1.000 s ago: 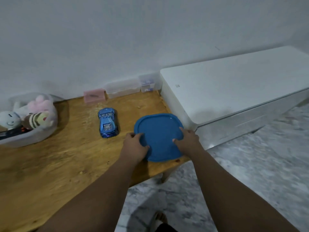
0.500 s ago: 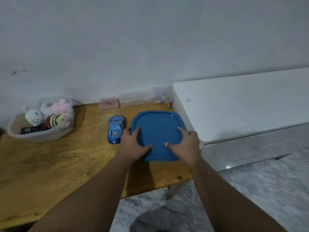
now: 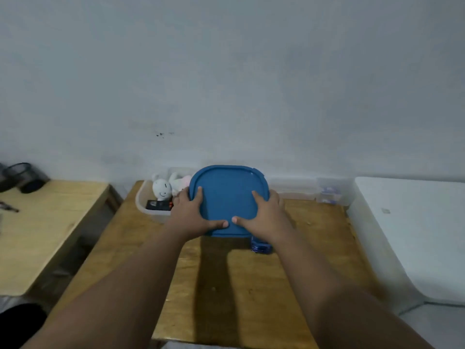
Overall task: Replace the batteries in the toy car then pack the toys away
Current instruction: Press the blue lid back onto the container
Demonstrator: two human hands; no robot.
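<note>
I hold a blue square lid point(image 3: 227, 197) in the air, tilted toward me, with my left hand point(image 3: 192, 215) on its left edge and my right hand point(image 3: 266, 216) on its right edge. Behind it at the left stands a clear plastic tub point(image 3: 144, 201) with a white plush point(image 3: 162, 188), a pink plush point(image 3: 183, 181) and a small black box point(image 3: 157, 204) inside. The lid covers the tub's right part. The blue toy car point(image 3: 260, 246) lies on the wooden table point(image 3: 251, 285), mostly hidden under my right wrist.
Small clear plastic boxes point(image 3: 327, 193) line the wall at the back right of the table. A white cabinet point(image 3: 415, 235) stands close on the right. A second wooden table point(image 3: 45, 227) with dark objects point(image 3: 25, 176) is on the left, across a gap.
I lifted the lid off the table's right side and carried it left toward the tub. My view swung left, so the tub now sits behind the lid.
</note>
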